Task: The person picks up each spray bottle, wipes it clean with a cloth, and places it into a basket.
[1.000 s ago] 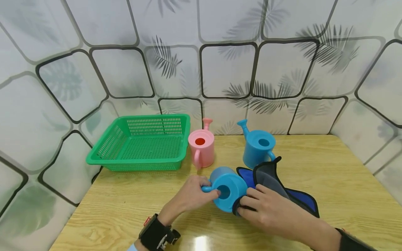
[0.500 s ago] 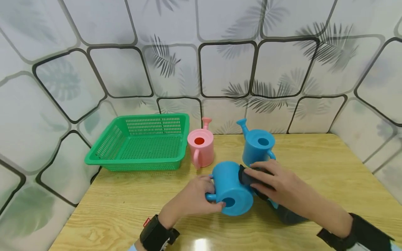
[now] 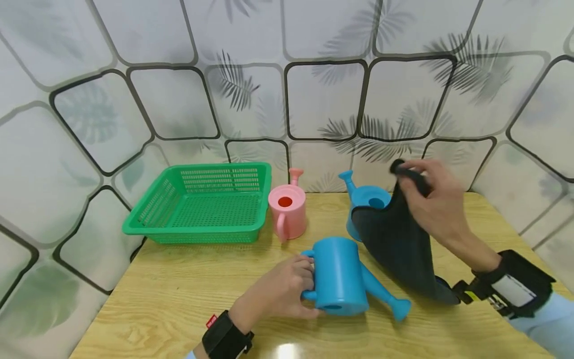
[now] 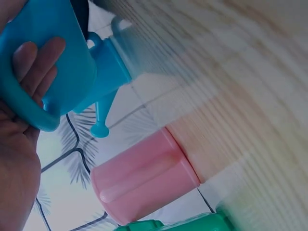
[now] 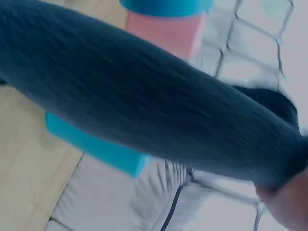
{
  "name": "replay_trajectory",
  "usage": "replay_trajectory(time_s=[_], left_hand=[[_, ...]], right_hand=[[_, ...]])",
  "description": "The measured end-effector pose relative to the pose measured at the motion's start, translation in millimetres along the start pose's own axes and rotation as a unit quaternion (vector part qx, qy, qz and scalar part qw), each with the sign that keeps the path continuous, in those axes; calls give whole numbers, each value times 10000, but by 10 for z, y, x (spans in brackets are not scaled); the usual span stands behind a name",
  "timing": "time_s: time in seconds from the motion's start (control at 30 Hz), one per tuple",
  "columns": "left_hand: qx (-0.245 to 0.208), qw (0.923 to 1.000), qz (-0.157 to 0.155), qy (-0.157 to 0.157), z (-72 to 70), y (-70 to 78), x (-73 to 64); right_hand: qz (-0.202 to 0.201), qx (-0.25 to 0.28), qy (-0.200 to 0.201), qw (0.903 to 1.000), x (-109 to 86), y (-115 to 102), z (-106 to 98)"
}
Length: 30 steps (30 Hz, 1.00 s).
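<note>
My left hand [image 3: 284, 286] grips a blue watering can [image 3: 339, 274] by its handle, low over the table. The can is tipped with its opening toward me, and its spout points right. In the left wrist view, my fingers [image 4: 43, 67] pass through the handle and lie against the can's side. To the right, my right hand [image 3: 439, 204] pinches a dark grey cloth [image 3: 399, 244] with black edging. It is raised by one bunched end, and its lower part hangs toward the table. Across the right wrist view the cloth [image 5: 139, 96] stretches as a wide blurred band.
A second blue watering can [image 3: 352, 199] stands at the back, partly hidden by the cloth. Left of it is a pink watering can [image 3: 291, 219], beside an empty green basket [image 3: 193, 238]. A patterned wall covering [image 3: 325, 102] rises behind the wooden table [image 3: 179, 284].
My right hand has moved from the held can up and to the right, lifting the cloth away. The left hand has turned the can, so its side and spout now show.
</note>
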<state>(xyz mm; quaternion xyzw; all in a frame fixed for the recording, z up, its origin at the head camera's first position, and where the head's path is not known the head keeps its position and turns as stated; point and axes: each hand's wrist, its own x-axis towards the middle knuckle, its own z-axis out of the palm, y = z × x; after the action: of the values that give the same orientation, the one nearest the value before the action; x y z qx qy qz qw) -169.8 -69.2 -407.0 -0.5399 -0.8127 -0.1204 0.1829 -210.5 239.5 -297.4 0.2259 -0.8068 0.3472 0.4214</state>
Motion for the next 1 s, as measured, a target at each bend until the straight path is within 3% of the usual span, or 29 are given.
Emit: replay_trajectory(time_s=[0.07,0.17,0.27,0.4,0.63,0.9,1.0], left_hand=[[90,9999,102,-16,6,8,5],[179,9997,143,-93,18,31,24],[303,9993,156,-130,27,55,43],[453,9987,192,-135,39,81,51],[517,9985,159,-105,43,95,61],[385,9992,126,-70,85,51,21],[257,9996,68,-56,88,24,3]], right_hand=[[-613,211,-907,9938,-81,-82,114],[-1321,466,-2447,9594,-250,-225,272],[-1552,287,-3208,9339,-370,-343,373],[-1458,-31,-3369,9302,-415,-411,438],[-1373,242,-3762,9160,-463,-440,441],[-2437,890,-3760,8896,-700,-574,335],[-2645,1078,-3707,8838,-778,-607,298]])
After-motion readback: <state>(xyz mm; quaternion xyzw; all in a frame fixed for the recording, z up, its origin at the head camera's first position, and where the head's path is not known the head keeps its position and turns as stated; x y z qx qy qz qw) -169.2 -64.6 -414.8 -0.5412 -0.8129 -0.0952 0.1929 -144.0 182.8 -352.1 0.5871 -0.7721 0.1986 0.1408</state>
